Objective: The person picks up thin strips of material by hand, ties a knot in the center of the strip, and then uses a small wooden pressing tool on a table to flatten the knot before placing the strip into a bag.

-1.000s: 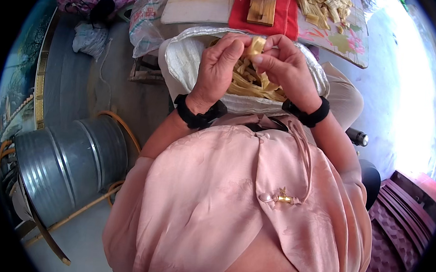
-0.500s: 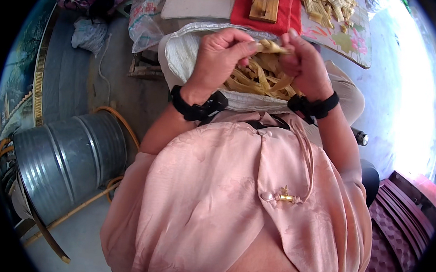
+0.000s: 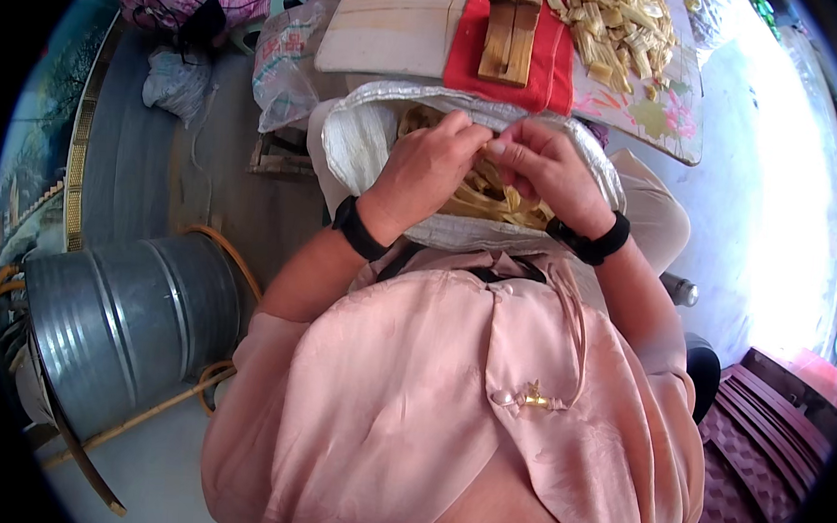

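Observation:
My left hand (image 3: pixel 428 172) and my right hand (image 3: pixel 551 166) meet over the mouth of a white woven sack (image 3: pixel 351 135) on my lap. Fingertips of both are pinched together around a yellow-brown dried strip, of which little shows because the fingers cover it. Inside the sack, below my hands, lies a heap of similar long, flat, curled strips (image 3: pixel 492 207). Their exact material I cannot tell. A black band circles each wrist.
Ahead, a table holds a red cloth (image 3: pixel 463 51) with a slotted wooden block (image 3: pixel 510 41) on it, a pale board (image 3: pixel 384 23) at left and a pile of yellowish strips (image 3: pixel 629 36) at right. A metal drum (image 3: pixel 132 313) stands left; maroon plastic slats (image 3: pixel 759 450) lie right.
Both hands have come down toward me and closer together. The knotted part of the strip, visible between them before, is now mostly covered by fingers. More of the wooden block shows.

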A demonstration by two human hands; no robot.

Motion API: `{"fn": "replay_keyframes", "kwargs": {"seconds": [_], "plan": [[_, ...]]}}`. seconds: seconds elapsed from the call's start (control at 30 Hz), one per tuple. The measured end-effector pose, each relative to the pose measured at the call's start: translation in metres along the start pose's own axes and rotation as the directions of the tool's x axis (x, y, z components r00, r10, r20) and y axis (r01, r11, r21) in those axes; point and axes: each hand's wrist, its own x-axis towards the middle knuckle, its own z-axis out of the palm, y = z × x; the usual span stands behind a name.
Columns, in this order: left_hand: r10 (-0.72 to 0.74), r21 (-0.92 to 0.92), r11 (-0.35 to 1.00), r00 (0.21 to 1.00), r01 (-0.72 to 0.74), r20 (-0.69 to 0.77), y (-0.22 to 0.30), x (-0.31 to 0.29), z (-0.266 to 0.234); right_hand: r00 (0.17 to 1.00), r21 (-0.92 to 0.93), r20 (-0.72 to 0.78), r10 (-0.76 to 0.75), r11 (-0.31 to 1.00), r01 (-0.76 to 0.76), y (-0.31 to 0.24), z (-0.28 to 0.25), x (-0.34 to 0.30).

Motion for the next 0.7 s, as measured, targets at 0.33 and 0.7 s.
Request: {"fn": "replay_keyframes", "kwargs": {"seconds": [0.33,0.7], "plan": [[0.154,0.059,0.987,0.979,-0.147,-0.131,-0.06,0.027,0.006,0.906,-0.313,-0.017,-0.423,0.863,0.397,-0.011,0.007,0.011],[-0.253,-0.76,0.592,0.957,0.268,0.141,-0.07,0.081,0.011,0.914,-0.112,-0.359,-0.187,0.981,0.157,-0.023,-0.042,0.056]]}}
